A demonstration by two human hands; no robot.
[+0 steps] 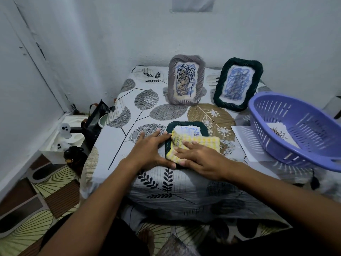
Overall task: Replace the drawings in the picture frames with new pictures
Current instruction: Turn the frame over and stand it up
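A dark green woven picture frame (200, 126) lies flat on the table near me, with a blue scribble drawing showing at its top. A yellow checked cloth (203, 143) covers most of it. My right hand (199, 158) presses flat on the cloth. My left hand (149, 151) holds the frame's left edge, fingers straight along it and thumb at its near corner. Behind stand a grey woven frame (186, 81) with a leaf drawing over scribble and a second dark green frame (238, 84) with a blue scribble.
A purple plastic basket (302, 133) sits tilted at the right, a small new picture (278, 133) inside it, on a white sheet (245, 143). The leaf-patterned tablecloth (140, 111) covers the table. A black bag (94, 122) and a white tray with ghost figures (64, 133) stand on the floor at left.
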